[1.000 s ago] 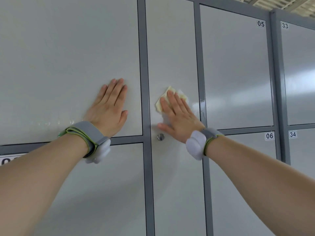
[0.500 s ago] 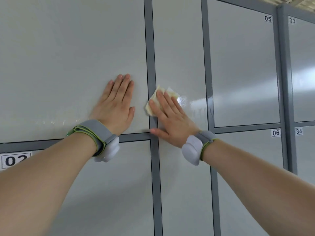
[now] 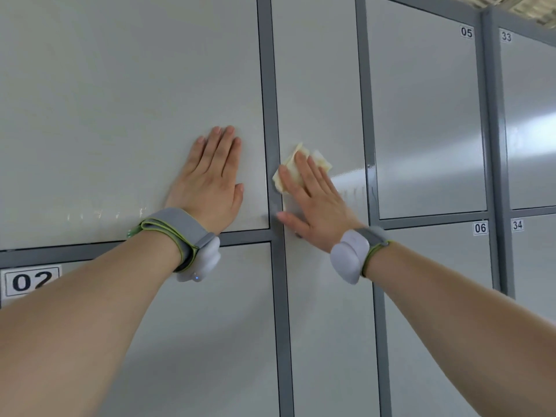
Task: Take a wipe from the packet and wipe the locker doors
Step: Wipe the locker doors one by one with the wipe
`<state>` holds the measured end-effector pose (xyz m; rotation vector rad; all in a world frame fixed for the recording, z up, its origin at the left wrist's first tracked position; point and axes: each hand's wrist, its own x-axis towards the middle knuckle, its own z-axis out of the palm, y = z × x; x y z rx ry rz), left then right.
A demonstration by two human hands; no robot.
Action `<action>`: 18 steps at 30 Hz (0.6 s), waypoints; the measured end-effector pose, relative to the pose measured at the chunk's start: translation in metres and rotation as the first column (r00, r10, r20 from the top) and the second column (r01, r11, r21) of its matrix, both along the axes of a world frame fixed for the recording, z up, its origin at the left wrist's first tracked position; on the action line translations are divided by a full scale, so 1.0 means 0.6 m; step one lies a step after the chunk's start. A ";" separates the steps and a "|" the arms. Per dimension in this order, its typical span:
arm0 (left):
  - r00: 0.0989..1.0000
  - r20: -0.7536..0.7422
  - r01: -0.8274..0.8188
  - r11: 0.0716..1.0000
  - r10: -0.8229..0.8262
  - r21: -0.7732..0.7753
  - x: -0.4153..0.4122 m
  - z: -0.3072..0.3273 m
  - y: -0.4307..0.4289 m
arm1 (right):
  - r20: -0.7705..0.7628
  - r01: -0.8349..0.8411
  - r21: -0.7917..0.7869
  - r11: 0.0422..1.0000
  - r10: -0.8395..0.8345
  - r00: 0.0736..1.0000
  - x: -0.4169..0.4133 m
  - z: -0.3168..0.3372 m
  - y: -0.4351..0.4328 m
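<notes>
While right hand (image 3: pixel 313 203) fingers (image 3: pixel 304 167) lie straight, pressing the limp, crumpled wipe (image 3: pixel 293 167) flat, left hand (image 3: pixel 210 182) braces open-palmed; pinch edges.

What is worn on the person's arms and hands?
Left hand and right hand are ungloved, no sleeves. The left wristband and right wristband are grey edged yellow-green, each with a rounded white unit; the left unit shows a blue light.
</notes>
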<state>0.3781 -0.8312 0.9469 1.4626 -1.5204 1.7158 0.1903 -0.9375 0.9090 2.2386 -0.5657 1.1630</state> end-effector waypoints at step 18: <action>0.999 -0.035 -0.023 1.000 0.023 0.004 -0.002 -0.004 -0.002 | 0.120 0.022 0.147 0.989 -0.040 0.992 -0.002 -0.025 -0.001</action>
